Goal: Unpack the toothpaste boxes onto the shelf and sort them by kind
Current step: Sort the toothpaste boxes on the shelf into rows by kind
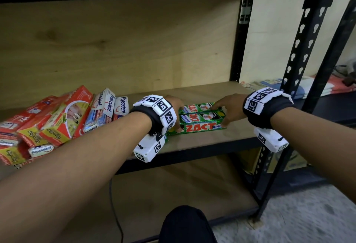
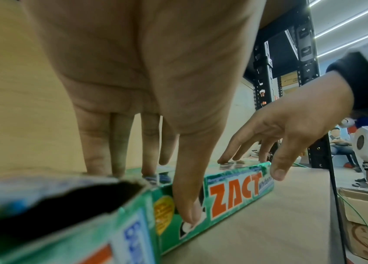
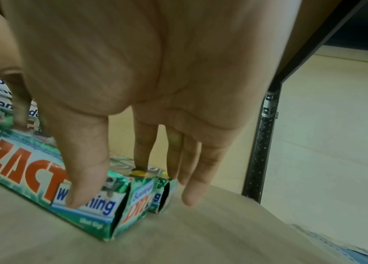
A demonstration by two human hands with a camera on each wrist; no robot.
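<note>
Now we have both hands on the green ZACT boxes, which lie side by side on the wooden shelf, right of the middle. Our left hand sits at one end: its fingers reach straight down onto the tops, a little apart, and the thumb presses the front face. Our right hand does the same at the other end, fingers spread on top and thumb against the front by the blue word. We think we are squaring the boxes up, not lifting them.

What could go wrong? These boxes are light and slippery. If one hand pushes harder than the other, the row could twist or one box could slide out. The front box lies close to the shelf's edge, so a hard nudge toward us could tip it off. The pile of red and white Pepsodent boxes on the left leans loosely and could slump if an arm bumps it.

We cannot count the green boxes for sure, because our hands cover their ends. Some end flaps look open, and whether tubes are inside stays hidden. The far left of the pile is cut off.
</note>
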